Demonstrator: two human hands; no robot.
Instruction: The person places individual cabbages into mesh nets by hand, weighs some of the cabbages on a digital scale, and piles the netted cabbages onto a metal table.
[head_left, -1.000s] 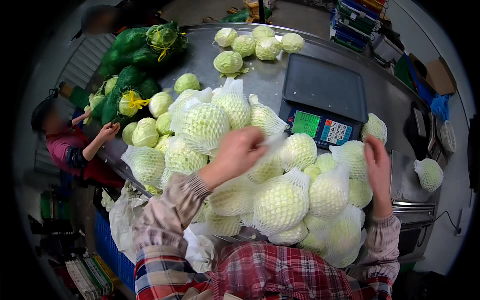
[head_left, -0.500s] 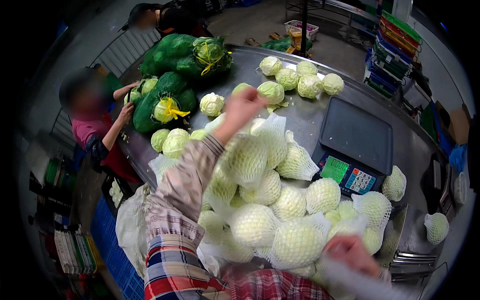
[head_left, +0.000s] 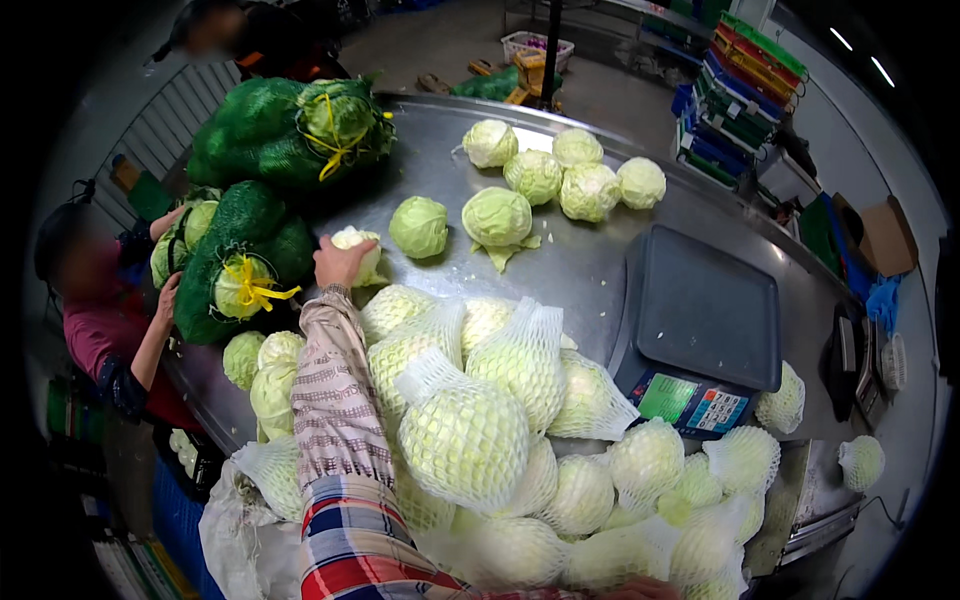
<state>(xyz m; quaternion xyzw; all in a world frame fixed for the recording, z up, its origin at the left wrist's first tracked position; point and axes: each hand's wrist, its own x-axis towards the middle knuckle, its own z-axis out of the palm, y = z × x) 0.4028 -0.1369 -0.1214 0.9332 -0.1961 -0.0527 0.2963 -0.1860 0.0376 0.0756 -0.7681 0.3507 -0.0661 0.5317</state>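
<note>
My left hand reaches across the table with its fingers round a pale cabbage, which lies beside a green net sack. Of my right hand only a blurred edge shows at the bottom, and its fingers are hidden. Between my arms and the scale lies a heap of cabbages in white foam nets, with one netted cabbage on top. Bare cabbages lie about: one green cabbage right of my left hand, another loose-leaved cabbage further right, and several behind.
A grey scale stands right of the heap. Two full green net sacks, the nearer sack tied with yellow, sit at the left. A co-worker's hand touches the nearer one. Stacked crates stand beyond the steel table.
My left hand has moved left and come down onto the cabbage by the sack. My right hand, which was over the netted cabbages, has dropped almost out of view. The view has shifted.
</note>
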